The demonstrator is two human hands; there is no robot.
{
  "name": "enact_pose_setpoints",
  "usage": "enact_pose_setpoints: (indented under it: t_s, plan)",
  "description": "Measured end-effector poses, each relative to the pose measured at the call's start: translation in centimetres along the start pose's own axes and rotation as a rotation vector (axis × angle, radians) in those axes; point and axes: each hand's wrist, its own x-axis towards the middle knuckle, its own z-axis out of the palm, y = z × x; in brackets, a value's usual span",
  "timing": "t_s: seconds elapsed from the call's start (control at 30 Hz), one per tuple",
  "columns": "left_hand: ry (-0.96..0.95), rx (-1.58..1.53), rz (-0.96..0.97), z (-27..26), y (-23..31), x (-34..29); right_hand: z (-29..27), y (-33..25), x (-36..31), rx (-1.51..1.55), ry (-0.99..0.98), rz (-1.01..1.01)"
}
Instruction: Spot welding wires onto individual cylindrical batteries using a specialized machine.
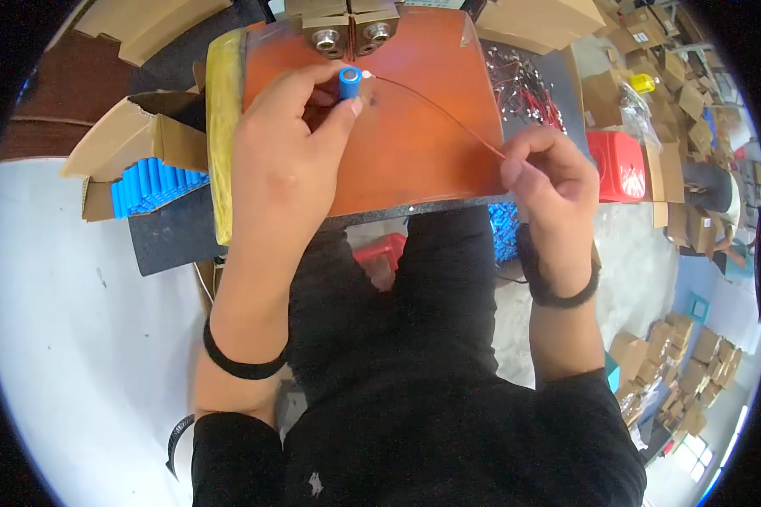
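Note:
My left hand (300, 127) is closed on a blue cylindrical battery cell (350, 84), its round metal end facing up. Between finger and thumb my right hand (554, 173) pinches a thin red wire (435, 103). The wire curves leftward to a small white connector end (367, 75) right beside the cell; whether the two touch I cannot tell. Just beyond the cell stand the metal electrode blocks of a spot welder (352, 34). Both hands are over an orange work mat (414, 169).
A cardboard box of blue cells (148, 188) stands at the left, beside a yellow-wrapped edge (225, 135). Red wires with metal ends (524, 89) lie in a heap at the right, near a red plastic bin (619, 166). More blue cells (505, 230) sit below the table edge.

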Motion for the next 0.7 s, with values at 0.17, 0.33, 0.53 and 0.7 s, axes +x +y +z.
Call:
enact_pose_setpoints:
  t_s: [0.17, 0.33, 0.53, 0.7]
  plan:
    - [0.012, 0.0, -0.011, 0.5, -0.6, 0.0, -0.2, -0.3, 1.0, -0.009, -0.046, 0.081]
    - [-0.003, 0.027, -0.004, 0.4, -0.8, 0.1, -0.5, -0.1, 1.4, 0.048, -0.095, 0.116]
    - [0.005, 0.103, 0.038, 0.4, -0.8, 0.2, -0.6, 0.4, 1.7, 0.077, -0.087, 0.117]
    - [0.018, 0.1, 0.064, 0.6, -0.9, 0.2, -0.5, 0.2, 1.8, 0.081, -0.067, 0.123]
